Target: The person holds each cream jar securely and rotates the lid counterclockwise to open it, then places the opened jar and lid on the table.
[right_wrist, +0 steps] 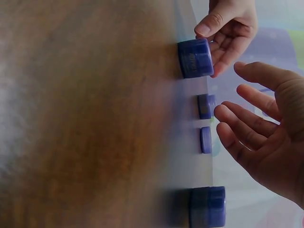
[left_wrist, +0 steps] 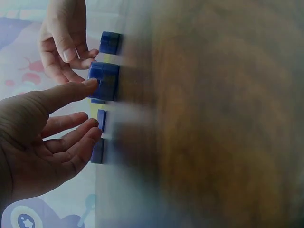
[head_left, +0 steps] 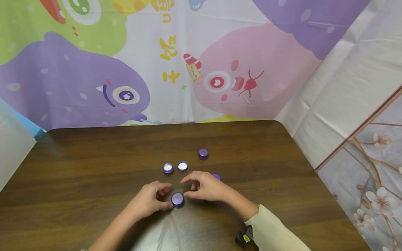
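Observation:
A small round purple jar [head_left: 177, 199] with its lid on stands on the table between my two hands. My left hand [head_left: 149, 199] is at its left, fingers spread loosely, with the thumb tip at the jar's side; whether it touches I cannot tell. To the right, my right hand [head_left: 205, 186] is held with thumb and fingers parted, gripping nothing. In the right wrist view the same jar [right_wrist: 195, 58] shows beside the left hand [right_wrist: 232, 33], apart from the right fingers [right_wrist: 237, 121]. The left wrist view has the jar [left_wrist: 104, 81] just past the left thumb.
Beyond the hands sit an uncovered purple jar [head_left: 168, 168] with white inside and a flat purple-rimmed white disc [head_left: 183, 166]. Another lidded jar [head_left: 203, 153] stands farther back. A purple piece [head_left: 216, 177] is partly hidden behind the right hand. A black device [head_left: 244, 237] is by the right sleeve.

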`<state>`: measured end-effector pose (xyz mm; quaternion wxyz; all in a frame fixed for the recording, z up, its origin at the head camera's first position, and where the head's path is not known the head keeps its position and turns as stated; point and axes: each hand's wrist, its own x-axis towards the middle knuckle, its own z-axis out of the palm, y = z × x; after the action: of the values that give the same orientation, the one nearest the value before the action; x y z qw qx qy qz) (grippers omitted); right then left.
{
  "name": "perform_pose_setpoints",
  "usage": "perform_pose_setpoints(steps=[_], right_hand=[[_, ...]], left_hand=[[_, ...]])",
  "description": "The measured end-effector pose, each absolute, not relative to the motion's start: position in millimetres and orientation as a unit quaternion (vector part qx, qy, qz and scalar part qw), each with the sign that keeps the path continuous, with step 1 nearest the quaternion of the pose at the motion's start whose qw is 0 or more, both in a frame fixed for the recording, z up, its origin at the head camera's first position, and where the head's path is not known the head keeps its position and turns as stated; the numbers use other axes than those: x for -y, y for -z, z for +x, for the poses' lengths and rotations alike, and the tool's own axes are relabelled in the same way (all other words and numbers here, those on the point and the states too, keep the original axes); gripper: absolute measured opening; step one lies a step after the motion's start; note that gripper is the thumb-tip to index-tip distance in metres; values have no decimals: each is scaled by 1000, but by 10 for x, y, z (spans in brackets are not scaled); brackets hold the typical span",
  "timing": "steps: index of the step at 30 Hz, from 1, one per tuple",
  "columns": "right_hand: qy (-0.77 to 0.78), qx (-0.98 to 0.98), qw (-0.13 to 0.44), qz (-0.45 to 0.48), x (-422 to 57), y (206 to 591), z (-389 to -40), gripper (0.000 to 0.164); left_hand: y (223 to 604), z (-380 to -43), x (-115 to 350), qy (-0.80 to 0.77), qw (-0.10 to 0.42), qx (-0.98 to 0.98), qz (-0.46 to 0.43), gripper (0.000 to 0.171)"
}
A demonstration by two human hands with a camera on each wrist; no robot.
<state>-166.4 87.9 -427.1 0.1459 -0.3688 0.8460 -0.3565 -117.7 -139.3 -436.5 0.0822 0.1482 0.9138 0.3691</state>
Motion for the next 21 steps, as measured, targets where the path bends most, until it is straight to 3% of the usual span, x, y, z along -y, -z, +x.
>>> perform_pose_setpoints(steps=[21], right_hand=[[352, -829, 156, -405, -767, 4456, -1589, 36]], left_hand=[[4422, -1162, 1293, -386, 86, -897, 195, 34]])
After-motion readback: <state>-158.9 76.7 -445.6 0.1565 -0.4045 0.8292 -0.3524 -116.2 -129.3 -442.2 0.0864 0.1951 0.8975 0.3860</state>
